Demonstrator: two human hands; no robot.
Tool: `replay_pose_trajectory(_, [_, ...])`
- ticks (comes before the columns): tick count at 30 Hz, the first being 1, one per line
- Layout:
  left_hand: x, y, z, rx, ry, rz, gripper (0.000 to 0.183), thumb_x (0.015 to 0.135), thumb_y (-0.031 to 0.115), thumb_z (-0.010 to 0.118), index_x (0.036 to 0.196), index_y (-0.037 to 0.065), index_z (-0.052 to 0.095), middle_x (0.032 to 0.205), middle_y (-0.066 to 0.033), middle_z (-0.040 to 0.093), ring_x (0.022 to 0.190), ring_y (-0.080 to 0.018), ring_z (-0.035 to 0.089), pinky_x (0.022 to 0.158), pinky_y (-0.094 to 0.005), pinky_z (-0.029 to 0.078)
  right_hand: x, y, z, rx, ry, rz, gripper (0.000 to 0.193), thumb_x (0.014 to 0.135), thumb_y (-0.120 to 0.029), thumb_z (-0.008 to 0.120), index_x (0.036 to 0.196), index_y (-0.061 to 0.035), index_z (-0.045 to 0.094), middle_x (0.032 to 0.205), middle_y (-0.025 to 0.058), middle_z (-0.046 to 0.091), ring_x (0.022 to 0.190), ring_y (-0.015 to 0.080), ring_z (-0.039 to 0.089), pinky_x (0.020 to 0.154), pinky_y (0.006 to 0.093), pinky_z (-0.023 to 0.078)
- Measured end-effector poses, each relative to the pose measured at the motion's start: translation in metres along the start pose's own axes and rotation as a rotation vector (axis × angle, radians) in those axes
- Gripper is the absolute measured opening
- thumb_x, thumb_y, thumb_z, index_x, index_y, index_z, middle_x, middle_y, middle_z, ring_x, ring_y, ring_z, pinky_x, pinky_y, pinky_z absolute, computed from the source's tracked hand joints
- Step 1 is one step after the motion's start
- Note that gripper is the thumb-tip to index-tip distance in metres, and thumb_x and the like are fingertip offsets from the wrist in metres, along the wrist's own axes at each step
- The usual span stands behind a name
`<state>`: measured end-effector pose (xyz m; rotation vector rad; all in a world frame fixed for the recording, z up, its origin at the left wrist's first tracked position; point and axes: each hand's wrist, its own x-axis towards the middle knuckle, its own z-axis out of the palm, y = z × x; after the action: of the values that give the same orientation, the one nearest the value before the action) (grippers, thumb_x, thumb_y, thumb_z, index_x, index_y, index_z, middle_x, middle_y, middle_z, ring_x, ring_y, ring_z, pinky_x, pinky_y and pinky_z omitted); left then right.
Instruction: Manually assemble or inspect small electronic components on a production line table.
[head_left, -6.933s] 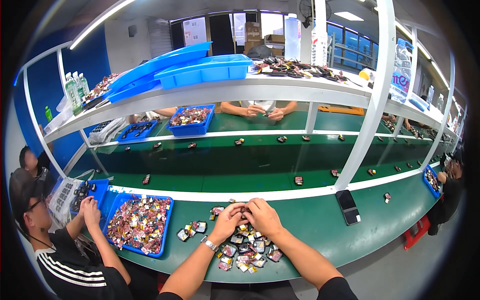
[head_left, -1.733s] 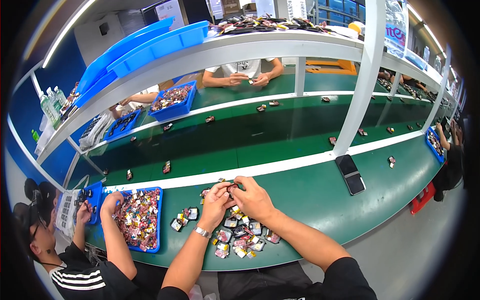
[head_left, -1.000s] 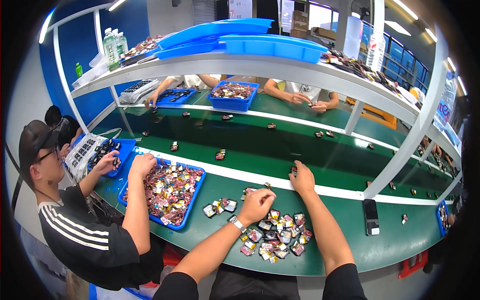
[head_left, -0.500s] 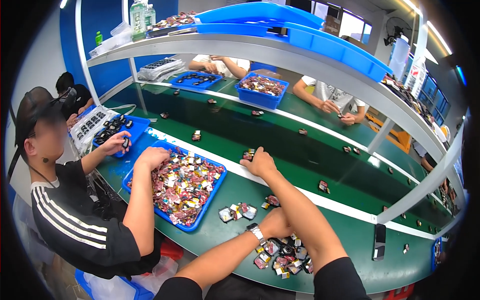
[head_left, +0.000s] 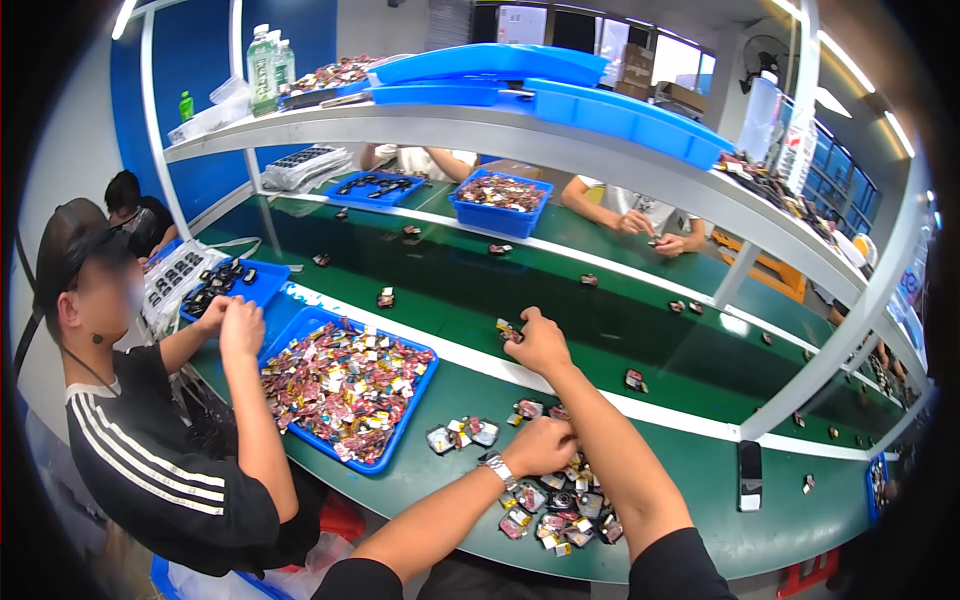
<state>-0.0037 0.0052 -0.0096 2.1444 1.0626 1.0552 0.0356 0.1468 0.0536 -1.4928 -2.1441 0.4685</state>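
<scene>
My right hand (head_left: pixel 541 343) reaches over the green conveyor belt. Its thumb and fingers close on a small electronic module (head_left: pixel 508 330) with yellow, white and dark parts. My left hand (head_left: pixel 541 446), with a metal watch on its wrist, is low over the near table beside my right forearm. That forearm hides its fingertips. Under and beside it lies a loose pile of similar modules (head_left: pixel 560 512), pink, white, yellow and black. A few more modules (head_left: pixel 462 434) lie just left of the hand.
A blue tray (head_left: pixel 376 466) heaped with small parts stands at left, beside a co-worker in a black shirt. Modules (head_left: pixel 635 380) are scattered along the belt. A phone (head_left: pixel 750 476) lies at right. Overhead runs a shelf (head_left: pixel 330 122) with blue trays; people sit across the belt.
My right hand, still on the module, has shifted slightly right. The co-worker at left has drawn a hand back from the parts tray and brought both hands together. The whole view has shifted a little.
</scene>
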Motion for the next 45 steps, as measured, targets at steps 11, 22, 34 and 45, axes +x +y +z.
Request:
replay_pose_trajectory(11, [0.007, -0.007, -0.022, -0.973, 0.117, -0.502, 0.035, 0.103, 0.027, 0.045, 0.102, 0.000, 0.067, 0.078, -0.0006, 0.061, 0.055, -0.0065, 0.050, 0.048, -0.0209, 0.039, -0.184, 0.066, -0.087, 0.121, 0.098, -0.463, 0.049, 0.069, -0.015, 0.078, 0.111, -0.0030, 0.056, 0.098, 0.0139, 0.062, 0.092, 0.0299, 0.062, 0.083, 0.0390, 0.051])
replay_pose_trajectory(22, [0.009, 0.006, -0.025, -1.063, -0.187, -0.513, 0.031, 0.102, 0.014, 0.048, 0.129, -0.001, 0.054, 0.111, -0.0064, 0.063, 0.101, -0.0155, 0.065, 0.087, -0.0328, 0.057, -0.197, 0.077, -0.088, 0.052, 0.242, -0.547, 0.039, 0.074, -0.009, 0.073, 0.111, -0.0095, 0.062, 0.106, 0.0072, 0.061, 0.099, 0.0276, 0.061, 0.083, 0.0379, 0.053])
replay_pose_trajectory(34, [0.003, -0.002, -0.008, -1.122, -0.019, -0.475, 0.027, 0.099, 0.005, 0.051, 0.126, 0.002, 0.049, 0.116, -0.0100, 0.062, 0.105, -0.0183, 0.064, 0.087, -0.0340, 0.058, -0.196, 0.065, -0.062, -0.073, 0.393, -0.402, 0.023, 0.077, -0.010, 0.072, 0.100, -0.0115, 0.067, 0.106, 0.0058, 0.060, 0.095, 0.0249, 0.061, 0.078, 0.0362, 0.053])
replay_pose_trajectory(45, [0.004, 0.003, -0.007, -0.990, -0.041, -0.451, 0.027, 0.099, 0.001, 0.046, 0.126, 0.000, 0.046, 0.115, -0.0131, 0.061, 0.106, -0.0222, 0.064, 0.092, -0.0393, 0.057, -0.192, 0.075, -0.070, 0.038, 0.217, -0.445, 0.021, 0.075, -0.007, 0.074, 0.090, -0.0074, 0.059, 0.121, 0.0133, 0.055, 0.113, 0.0328, 0.054, 0.093, 0.0417, 0.048])
